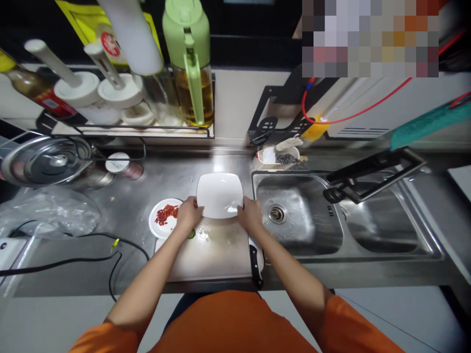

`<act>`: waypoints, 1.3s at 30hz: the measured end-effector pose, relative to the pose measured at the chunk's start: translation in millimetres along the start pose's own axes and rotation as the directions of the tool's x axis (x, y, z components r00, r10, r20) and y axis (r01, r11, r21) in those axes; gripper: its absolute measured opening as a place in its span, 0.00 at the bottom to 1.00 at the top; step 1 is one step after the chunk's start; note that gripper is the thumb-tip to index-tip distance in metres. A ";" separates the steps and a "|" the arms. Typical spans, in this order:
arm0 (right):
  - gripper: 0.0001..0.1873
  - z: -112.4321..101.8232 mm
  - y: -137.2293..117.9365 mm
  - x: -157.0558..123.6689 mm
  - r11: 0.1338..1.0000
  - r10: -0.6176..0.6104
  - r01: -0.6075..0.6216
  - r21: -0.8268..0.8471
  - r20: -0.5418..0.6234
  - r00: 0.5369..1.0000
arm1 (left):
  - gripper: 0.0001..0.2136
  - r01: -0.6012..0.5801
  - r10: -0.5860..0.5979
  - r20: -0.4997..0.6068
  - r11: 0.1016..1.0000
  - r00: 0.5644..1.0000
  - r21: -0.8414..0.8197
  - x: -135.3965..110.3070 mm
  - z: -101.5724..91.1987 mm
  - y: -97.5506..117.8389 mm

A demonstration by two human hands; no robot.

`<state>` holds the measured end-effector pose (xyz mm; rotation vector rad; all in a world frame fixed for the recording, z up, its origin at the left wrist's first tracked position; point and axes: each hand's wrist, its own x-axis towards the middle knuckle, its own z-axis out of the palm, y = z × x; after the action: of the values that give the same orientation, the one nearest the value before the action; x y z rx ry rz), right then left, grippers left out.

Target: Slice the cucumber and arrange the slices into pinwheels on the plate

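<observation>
Both of my hands grip a white squarish plate (220, 195) by its two sides. My left hand (189, 214) is closed on its left edge, and my right hand (251, 214) on its right edge. Below it lies a pale cutting board (215, 257) with wet spots. A small green piece (192, 234) sits on the board by my left wrist. Just left of my left hand is a round white plate (156, 229) with chopped red pieces (166, 214). A black-handled knife (255, 264) lies at the board's right edge, its blade partly hidden by my right arm.
A double steel sink (301, 211) with a folded-over faucet (371, 181) takes up the right. On the left are a lidded pot (55, 159), a plastic bag (51, 211), a jar (125, 165) and black cables (66, 262). A rack holds an oil bottle (191, 93) and seasoning jars.
</observation>
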<state>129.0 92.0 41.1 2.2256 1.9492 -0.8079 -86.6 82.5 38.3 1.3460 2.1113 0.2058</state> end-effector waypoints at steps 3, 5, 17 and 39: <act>0.15 8.8 11.5 -34.2 0.999 -0.025 0.026 -0.032 0.026 0.999 | 0.12 -0.021 0.021 0.028 1.000 0.999 -0.010 -33.3 3.9 -10.4; 0.15 16.2 18.9 -53.6 0.998 -0.023 0.024 -0.058 0.019 1.000 | 0.12 -0.031 0.032 0.052 0.999 0.998 -0.010 -52.4 9.7 -18.6; 0.16 35.9 31.8 -91.8 0.983 -0.053 0.058 -0.173 0.031 0.998 | 0.15 -0.028 0.025 0.092 0.999 0.995 0.029 -92.9 39.0 -46.4; 0.23 40.0 18.3 -101.7 0.951 -0.121 0.093 -0.296 -0.075 0.990 | 0.15 -0.041 0.063 -0.114 0.982 0.991 0.184 -110.2 24.3 -69.3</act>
<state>127.3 -18.8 45.3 2.0325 2.0880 -0.3980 -93.9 -49.7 34.3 1.5297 2.2405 0.1205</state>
